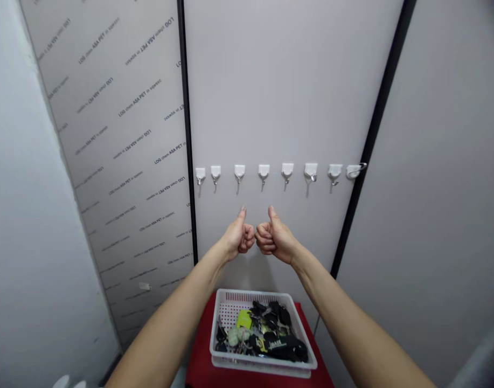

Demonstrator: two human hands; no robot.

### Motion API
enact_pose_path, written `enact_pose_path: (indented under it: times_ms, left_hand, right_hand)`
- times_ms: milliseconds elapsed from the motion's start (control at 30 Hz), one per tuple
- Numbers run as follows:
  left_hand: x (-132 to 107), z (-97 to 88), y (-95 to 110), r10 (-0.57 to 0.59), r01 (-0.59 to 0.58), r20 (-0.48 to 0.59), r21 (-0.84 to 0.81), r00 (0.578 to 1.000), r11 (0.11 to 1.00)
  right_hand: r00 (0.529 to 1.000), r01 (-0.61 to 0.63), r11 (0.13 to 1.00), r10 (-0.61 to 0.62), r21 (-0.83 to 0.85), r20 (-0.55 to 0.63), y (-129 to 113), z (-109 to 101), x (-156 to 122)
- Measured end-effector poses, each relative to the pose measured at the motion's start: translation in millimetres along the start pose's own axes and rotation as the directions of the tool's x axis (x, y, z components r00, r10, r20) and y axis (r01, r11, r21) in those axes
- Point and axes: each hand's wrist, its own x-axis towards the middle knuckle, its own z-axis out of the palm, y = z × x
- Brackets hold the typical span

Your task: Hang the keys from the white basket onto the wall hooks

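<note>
My left hand point(239, 236) and my right hand point(276, 236) are held up side by side, knuckles almost touching. Each is curled into a fist with the thumb pointing up, and nothing shows in either. Just above them, a row of several white wall hooks point(264, 171) with metal prongs runs across the grey panel point(287, 97). Below my hands stands a white plastic basket point(266, 366) holding a jumble of keys and black key fobs point(273, 315), a lime-green tag point(244, 319), pale green round pieces point(237, 336) and a black strap with lettering point(281, 346).
The basket rests on a red surface point(202, 345). Black vertical strips point(187, 108) edge the panel on both sides. To the left is a panel with printed lettering point(137, 145); a plain grey panel point(432, 188) is on the right. The rightmost hook's prong is turned sideways over the black strip.
</note>
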Motion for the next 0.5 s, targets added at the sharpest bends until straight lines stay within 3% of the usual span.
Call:
enact_pose_path:
  times_ms: [100, 200, 267, 367, 433, 500]
  left_hand:
    - [-1, -4.5, -26, -0.012, 0.018, -0.088, 0.069, 0.996, 0.997]
    - [-10, -13.5, -82, 0.004, 0.063, -0.241, 0.27, 0.97, 0.961]
    - [-22, -18.3, -127, 0.066, 0.095, -0.331, 0.448, 0.941, 0.889]
    - [-45, -19.1, -182, 0.157, 0.078, -0.332, 0.597, 0.93, 0.798]
    - [-55, -17.5, -198, 0.173, 0.055, -0.293, 0.632, 0.94, 0.773]
    - [-57, -17.1, -201, 0.143, 0.076, -0.288, 0.634, 0.947, 0.769]
  right_hand:
    - [0.998, -0.037, 0.997, 0.033, -0.064, -0.058, 24, -4, 0]
    - [0.976, -0.1, 0.942, 0.031, -0.32, -0.214, 74, -15, -10]
    - [0.959, -0.17, 0.785, -0.009, -0.596, -0.285, 116, -24, -24]
    - [0.961, -0.2, 0.419, -0.091, -0.886, -0.26, 167, -29, -50]
    - [0.966, -0.19, 0.244, -0.126, -0.951, -0.225, 185, -27, -62]
    - [0.968, -0.201, 0.164, -0.117, -0.966, -0.221, 192, -25, -66]
